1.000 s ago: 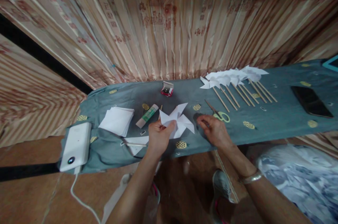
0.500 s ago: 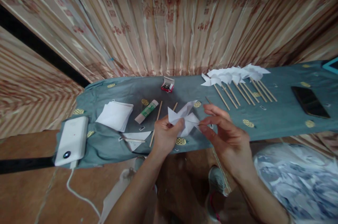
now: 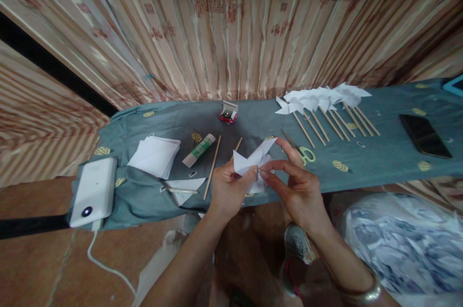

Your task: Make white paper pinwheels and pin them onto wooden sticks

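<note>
My left hand [image 3: 231, 189] is closed on a white paper pinwheel [image 3: 255, 157], its thumb pressed near the middle of the folded blades. My right hand [image 3: 294, 184] pinches a small shiny tack [image 3: 259, 169] between thumb and forefinger at the pinwheel's centre; whether its point has gone through the paper cannot be seen. The other right fingers reach behind the blades. Just beyond this hand lie scissors [image 3: 307, 154] with pale green handles. Near my left hand, a thin wooden stick [image 3: 212, 167] lies on the cloth, and a second stick [image 3: 238, 144] shows partly behind the hand.
Finished pinwheels on sticks [image 3: 318, 102] lie in a row at the back right. A small red box [image 3: 228, 113] of metal bits, a glue stick [image 3: 198, 150], stacked white paper [image 3: 155, 155], a pencil [image 3: 183, 190], a white power bank [image 3: 94, 191] and a dark phone [image 3: 425, 135] are around.
My right hand has moved left, bringing its pinched fingertips from the pinwheel's right edge to its centre. The scissors' handles, hidden before, now show.
</note>
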{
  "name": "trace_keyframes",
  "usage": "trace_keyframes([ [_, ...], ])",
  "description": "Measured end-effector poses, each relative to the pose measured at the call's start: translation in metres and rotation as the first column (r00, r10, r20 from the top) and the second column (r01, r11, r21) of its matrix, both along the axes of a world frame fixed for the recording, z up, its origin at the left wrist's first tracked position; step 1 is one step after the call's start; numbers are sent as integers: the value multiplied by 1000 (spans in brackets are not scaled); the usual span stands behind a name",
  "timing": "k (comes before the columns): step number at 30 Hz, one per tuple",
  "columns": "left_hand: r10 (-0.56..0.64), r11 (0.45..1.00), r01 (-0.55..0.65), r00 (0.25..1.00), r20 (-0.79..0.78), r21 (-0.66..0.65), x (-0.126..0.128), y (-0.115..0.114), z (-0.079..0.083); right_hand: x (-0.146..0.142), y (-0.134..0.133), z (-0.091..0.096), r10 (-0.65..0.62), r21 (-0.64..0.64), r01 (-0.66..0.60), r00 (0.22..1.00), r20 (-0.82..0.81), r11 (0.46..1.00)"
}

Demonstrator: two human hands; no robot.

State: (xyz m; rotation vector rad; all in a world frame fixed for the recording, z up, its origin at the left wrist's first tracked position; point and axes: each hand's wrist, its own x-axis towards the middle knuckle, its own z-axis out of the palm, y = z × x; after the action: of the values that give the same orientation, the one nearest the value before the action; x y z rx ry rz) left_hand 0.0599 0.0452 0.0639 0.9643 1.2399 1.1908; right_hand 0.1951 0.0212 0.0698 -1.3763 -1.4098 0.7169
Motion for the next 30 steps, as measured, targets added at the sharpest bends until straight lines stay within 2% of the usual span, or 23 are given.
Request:
trace_keyframes([
  [16, -8, 1000, 9, 999, 39, -6, 2, -1, -1, 3, 0, -4, 25, -52, -30, 996, -81, 998],
  [30, -13, 1000, 13, 1000, 9, 13, 3, -2, -1, 3, -1, -3, 35, -104, -50, 989, -146, 993],
])
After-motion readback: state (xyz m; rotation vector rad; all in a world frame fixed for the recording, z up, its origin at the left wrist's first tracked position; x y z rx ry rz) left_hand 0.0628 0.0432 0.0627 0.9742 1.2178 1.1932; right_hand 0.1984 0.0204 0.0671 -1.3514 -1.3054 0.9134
